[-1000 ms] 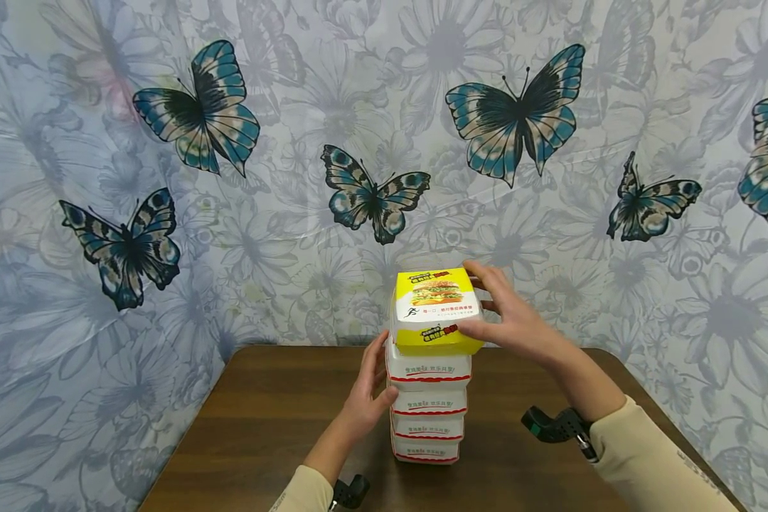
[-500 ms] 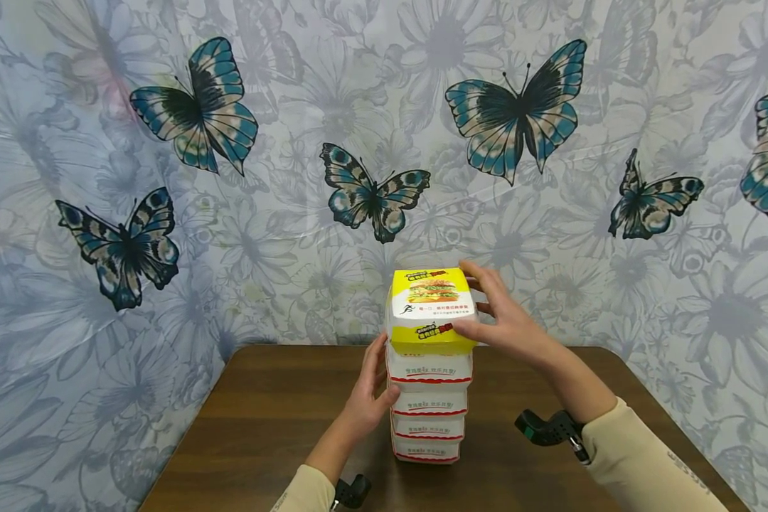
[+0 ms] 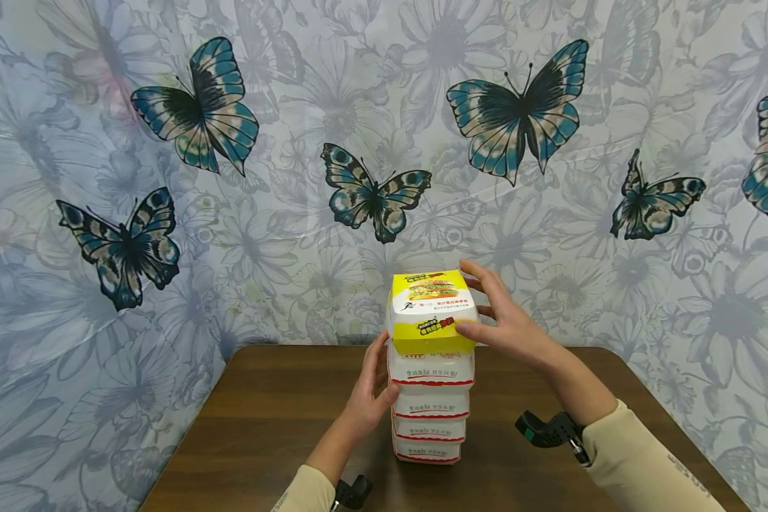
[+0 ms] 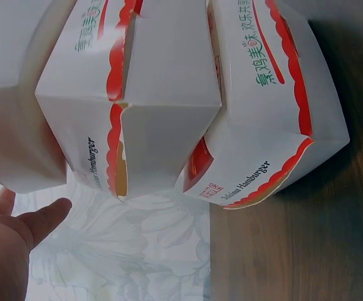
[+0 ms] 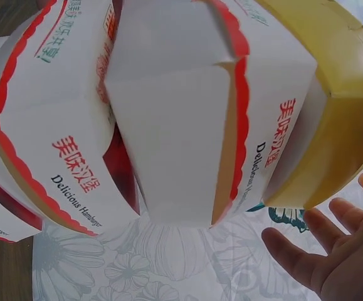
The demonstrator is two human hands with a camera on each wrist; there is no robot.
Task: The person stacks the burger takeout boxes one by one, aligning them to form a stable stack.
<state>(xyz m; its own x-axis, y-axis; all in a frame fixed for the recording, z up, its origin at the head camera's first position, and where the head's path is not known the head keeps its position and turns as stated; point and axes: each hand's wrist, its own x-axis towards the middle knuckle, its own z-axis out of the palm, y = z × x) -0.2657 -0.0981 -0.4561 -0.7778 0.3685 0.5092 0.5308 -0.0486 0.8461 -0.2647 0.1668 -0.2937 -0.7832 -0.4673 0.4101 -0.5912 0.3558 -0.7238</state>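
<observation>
A stack of white burger boxes [image 3: 430, 403] with red scalloped trim stands upright in the head view, its layers slightly out of line. On top sits a yellow-and-white burger box [image 3: 434, 307] with a burger printed on its lid. My right hand [image 3: 508, 323] holds this box at its right side, thumb on the front and fingers toward the back. My left hand [image 3: 365, 395] rests along the left side of the upper white boxes, fingers extended and thumb near the front. In the right wrist view, the right fingers [image 5: 328, 235] show close beside the yellow box, spread apart.
The stack stands on a dark brown wooden table [image 3: 281, 405] with rounded far corners. Close behind it hangs a pale floral backdrop [image 3: 281, 284] with blue butterflies. Black wrist cameras sit on both forearms.
The right hand and the yellow box have shifted slightly left over the stack. The box's lid now tips a little more toward the back. The left hand has stayed nearly still.
</observation>
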